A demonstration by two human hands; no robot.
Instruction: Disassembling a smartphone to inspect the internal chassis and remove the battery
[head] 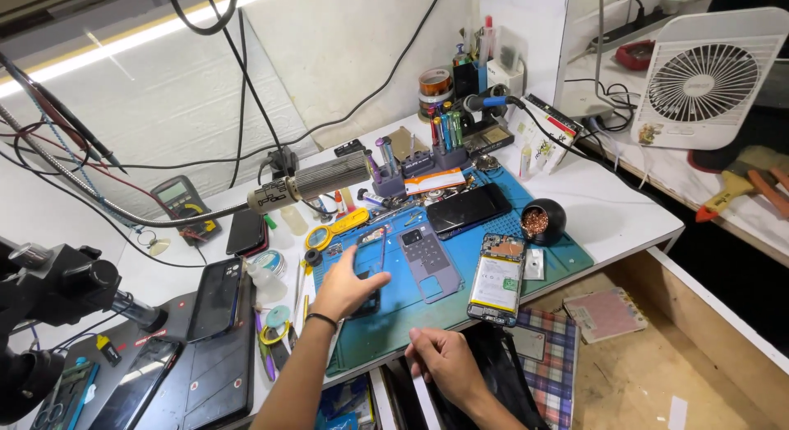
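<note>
My left hand (345, 289) is pressed flat, fingers loose, on a small dark part (366, 301) on the blue mat (460, 303), my right hand (444, 360) rests curled and empty at the mat's edge, and the opened phone (498, 280) nearby looks stripped, reassembly not begun.

Two bare forearms, no sleeves, thin black band on left wrist (321, 319)

Small dark part (366, 301), flat on blue mat (460, 303)
</note>
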